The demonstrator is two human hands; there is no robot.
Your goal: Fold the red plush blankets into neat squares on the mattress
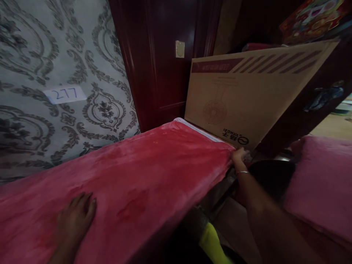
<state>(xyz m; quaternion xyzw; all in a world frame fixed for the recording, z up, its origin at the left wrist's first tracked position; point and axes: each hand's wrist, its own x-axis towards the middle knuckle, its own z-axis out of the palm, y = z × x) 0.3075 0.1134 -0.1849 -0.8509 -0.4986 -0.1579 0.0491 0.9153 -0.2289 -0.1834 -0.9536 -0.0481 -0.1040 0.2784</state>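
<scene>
A red plush blanket (143, 172) covers a bed that runs along the patterned wall. My left hand (77, 216) lies flat on the blanket near its front, fingers spread. My right hand (239, 156), with a thin bangle on the wrist, grips the blanket's far right corner edge, beside the lower corner of a large cardboard box (247, 95). The fingers are closed around the fabric edge.
The cardboard box leans at the foot of the bed against a dark red wooden door (170, 55). A paper label reading 277 (65, 94) is stuck on the wallpaper. A pink cushion (321, 183) lies at right, and a yellow-green object (213, 244) sits below.
</scene>
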